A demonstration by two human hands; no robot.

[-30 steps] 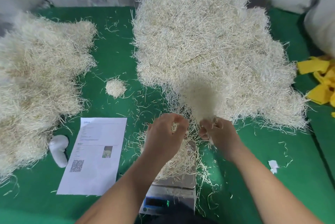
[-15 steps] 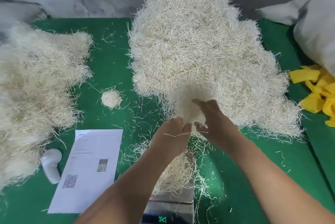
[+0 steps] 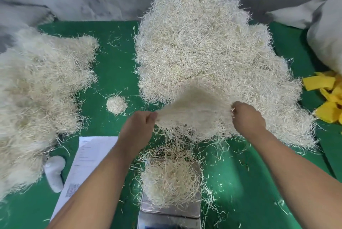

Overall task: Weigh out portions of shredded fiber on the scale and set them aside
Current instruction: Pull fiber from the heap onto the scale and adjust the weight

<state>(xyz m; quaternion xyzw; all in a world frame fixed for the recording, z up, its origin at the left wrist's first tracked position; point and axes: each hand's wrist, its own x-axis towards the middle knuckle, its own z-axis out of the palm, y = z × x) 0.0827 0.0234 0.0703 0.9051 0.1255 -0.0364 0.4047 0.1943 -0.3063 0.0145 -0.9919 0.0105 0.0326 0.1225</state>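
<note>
Green felt covers the counter [image 3: 114,73], which runs back to a grey wall. Taking the steel scale [image 3: 172,212] at the near edge as the landmark: the big heap of shredded fiber [image 3: 207,47] rises straight behind it, the largest thing in view, and a second, lower heap [image 3: 37,99] spreads far to the scale's left. A white sack [image 3: 325,30] lies well off to its right at the back, with yellow scraps [image 3: 327,99] just in front of that sack.

Both forearms reach out over the scale. The left hand [image 3: 137,127] and the right hand [image 3: 247,115] are up behind it, each grip closed around one end of a tuft of fiber [image 3: 192,114] stretched between them (motion-blurred, so its strands cannot be told apart) against the front edge of the big heap. Loose strands hang from the tuft toward the scale.

On the scale's platform sits a weighed portion of fiber [image 3: 170,182], spilling over its edges. A printed sheet with a QR code [image 3: 87,165] lies flat just left of the scale, partly under the left forearm. A white bent object [image 3: 54,172] rests beyond that sheet, against the left heap. A little round clump of fiber [image 3: 116,105] sits alone behind and left of the scale, between the two heaps.
</note>
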